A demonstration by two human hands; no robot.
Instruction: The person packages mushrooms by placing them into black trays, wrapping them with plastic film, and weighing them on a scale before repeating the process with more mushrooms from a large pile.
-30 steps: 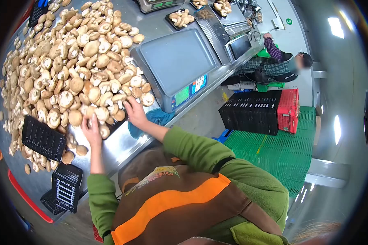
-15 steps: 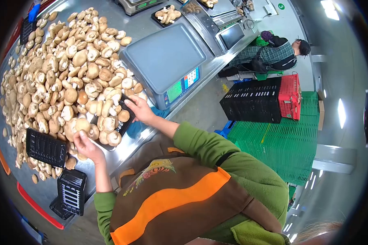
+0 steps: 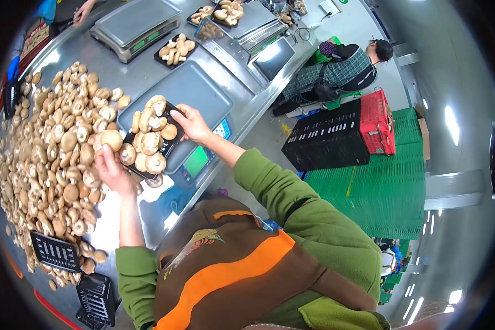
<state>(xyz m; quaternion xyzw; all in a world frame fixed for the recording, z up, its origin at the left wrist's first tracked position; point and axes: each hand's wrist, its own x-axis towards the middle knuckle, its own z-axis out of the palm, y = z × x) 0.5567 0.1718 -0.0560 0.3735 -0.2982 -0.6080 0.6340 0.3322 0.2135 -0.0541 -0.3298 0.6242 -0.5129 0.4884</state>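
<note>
My right hand (image 3: 192,124) grips the edge of a black plastic tray (image 3: 166,148) that carries several mushrooms (image 3: 150,143). The tray overlaps the near-left part of the grey scale platform (image 3: 206,96) in this view. On the tray's left side, my left hand (image 3: 113,169) is closed on a brown-capped mushroom (image 3: 111,139), held by thumb and fingers. Further left spreads a big heap of loose mushrooms (image 3: 49,154) on the metal table. The scale's green display (image 3: 196,161) shows just below my right hand.
An empty black tray (image 3: 55,251) leans on the heap's near edge, with more stacked trays (image 3: 96,297) beside it. A second scale (image 3: 135,25) and filled trays (image 3: 176,50) stand beyond. A seated person (image 3: 335,71) is near black crates (image 3: 324,135); a blue-gloved hand (image 3: 13,69) shows far left.
The loaded tray has gone from the heap's near edge up to over the scale, carried by my right hand. My left hand has moved along with it, still holding a mushroom. The view has shifted.
</note>
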